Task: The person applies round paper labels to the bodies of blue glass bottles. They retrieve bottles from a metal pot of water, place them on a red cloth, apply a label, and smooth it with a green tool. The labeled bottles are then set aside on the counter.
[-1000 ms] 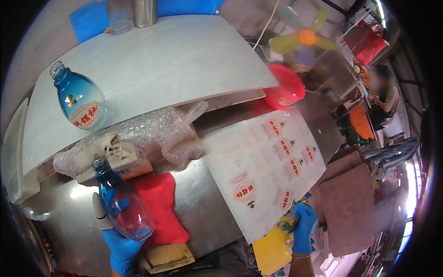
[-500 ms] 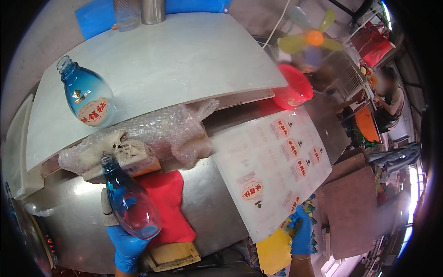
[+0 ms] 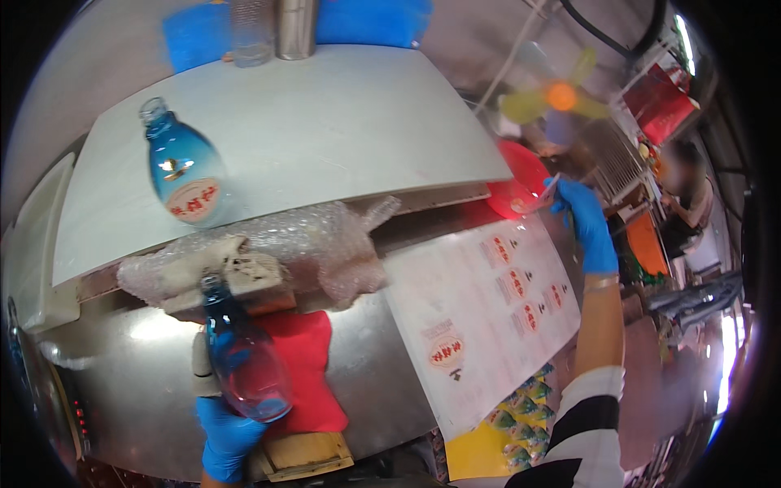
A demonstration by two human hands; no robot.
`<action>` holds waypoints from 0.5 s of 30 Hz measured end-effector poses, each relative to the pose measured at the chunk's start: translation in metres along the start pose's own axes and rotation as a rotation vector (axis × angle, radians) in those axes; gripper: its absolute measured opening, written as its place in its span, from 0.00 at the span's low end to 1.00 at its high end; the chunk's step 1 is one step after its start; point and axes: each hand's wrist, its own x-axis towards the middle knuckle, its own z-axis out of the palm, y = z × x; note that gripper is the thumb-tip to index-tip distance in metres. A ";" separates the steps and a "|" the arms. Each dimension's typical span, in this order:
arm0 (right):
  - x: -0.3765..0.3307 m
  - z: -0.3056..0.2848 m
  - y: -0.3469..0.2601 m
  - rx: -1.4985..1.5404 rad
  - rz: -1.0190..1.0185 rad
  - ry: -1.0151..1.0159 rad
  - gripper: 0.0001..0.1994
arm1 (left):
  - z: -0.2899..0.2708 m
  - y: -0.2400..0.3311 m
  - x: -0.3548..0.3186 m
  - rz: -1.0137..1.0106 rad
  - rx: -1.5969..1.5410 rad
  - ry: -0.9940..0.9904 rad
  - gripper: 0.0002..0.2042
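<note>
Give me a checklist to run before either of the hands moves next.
1. Left hand on the dark blue bottle: ok, holding its lower body.
2. Bottle neck resting on the cloth-covered block: cannot tell, contact unclear.
3. Right hand gripping the thin pale piece: ok, pinched.
4. Pale piece clear of the red basin: cannot tell, they overlap in view.
5. Label sheet lying on the steel bench: ok.

Red-lettered labels [image 3: 446, 350] mark a blue bottle [image 3: 184, 167] and white sheet [image 3: 476, 370].

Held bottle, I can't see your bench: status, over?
Left hand: on bottle. Right hand: pinching small pale piece by red bucket. Block at bottle's neck, contact unclear.
</note>
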 end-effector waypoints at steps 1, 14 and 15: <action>0.027 -0.001 0.007 0.049 0.065 -0.036 0.12 | 0.000 0.001 0.001 -0.026 -0.022 0.003 0.53; 0.210 -0.065 0.137 -0.935 -0.123 -0.071 0.09 | -0.019 -0.003 -0.007 0.090 -0.021 -0.045 0.50; 0.222 -0.126 0.104 -1.053 -0.267 0.049 0.10 | -0.021 -0.010 -0.011 0.097 -0.166 -0.039 0.50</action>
